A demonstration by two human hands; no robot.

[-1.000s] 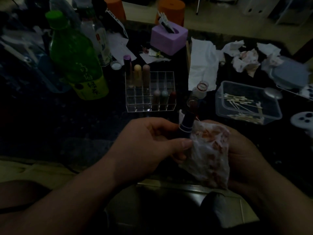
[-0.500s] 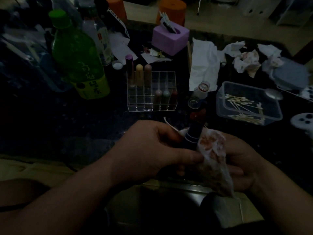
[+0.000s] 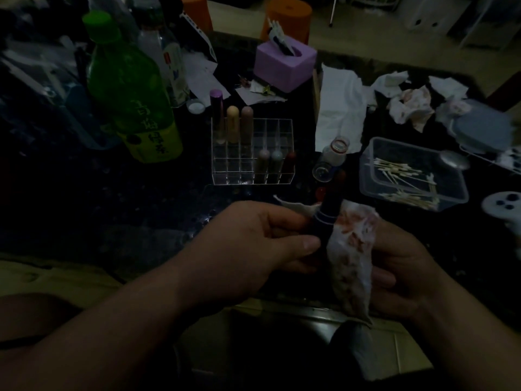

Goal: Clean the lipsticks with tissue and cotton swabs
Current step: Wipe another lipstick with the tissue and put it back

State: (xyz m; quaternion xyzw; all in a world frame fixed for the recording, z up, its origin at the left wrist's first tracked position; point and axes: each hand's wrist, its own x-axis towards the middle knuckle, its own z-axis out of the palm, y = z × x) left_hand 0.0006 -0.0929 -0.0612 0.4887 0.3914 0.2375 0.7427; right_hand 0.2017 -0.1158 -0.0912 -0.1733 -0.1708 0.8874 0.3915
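Dark table (image 3: 112, 198) fills most of the view. Green bottle (image 3: 127, 88) stands at 10 o'clock from yr hands. Clear organizer (image 3: 225, 176) is at 12 o'clock, w/ stored lipsticks (image 3: 233, 122) upright in its cells, three at back left and three at front right. Plastic tub (image 3: 372, 176) at 2 o'clock holds cotton swabs (image 3: 406, 179).

Yr L hand (image 3: 253, 249) is curled round the dark lipstick (image 3: 328, 218), thumb across the front of the barrel. The lipstick pokes out at the hand's 2 o'clock, tip leaning twd 1 o'clock; light's too dim to read the tip well.

Yr R hand (image 3: 403, 272) grips the red-stained tissue (image 3: 352, 249), fingers curled under it. Tissue touches the barrel's 3 o'clock side and hangs twd 6.
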